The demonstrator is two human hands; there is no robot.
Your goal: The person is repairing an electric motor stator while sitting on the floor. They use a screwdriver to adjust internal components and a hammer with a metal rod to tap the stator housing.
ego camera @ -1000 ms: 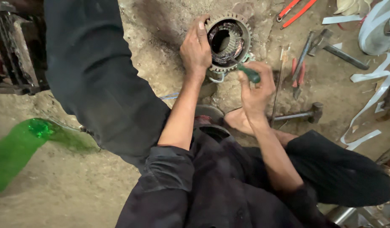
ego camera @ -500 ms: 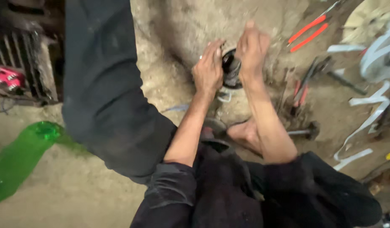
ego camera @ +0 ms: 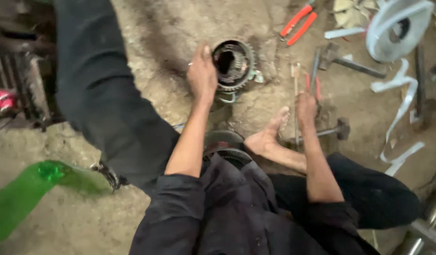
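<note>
Floor: bare, cracked dirt (ego camera: 147,42), tools strewn across the upper right of the frame.
Gear: a dark toothed ring (ego camera: 233,64) lying flat at upper centre, its hollow middle facing up.
Left hand (ego camera: 202,75): fingers curled loosely, thumb against the gear's left rim, palm resting beside it.
Right hand (ego camera: 306,107): right of centre, closed around a thin tool; red handles (ego camera: 317,87) poke out above the knuckles.
Foot (ego camera: 267,134): bare, between the two arms, below the gear.
Hammer (ego camera: 332,130): just right of the right hand.
Pliers (ego camera: 298,22): red-handled, top, well apart from both hands.
Bottle (ego camera: 20,198): green, lower left.
</note>
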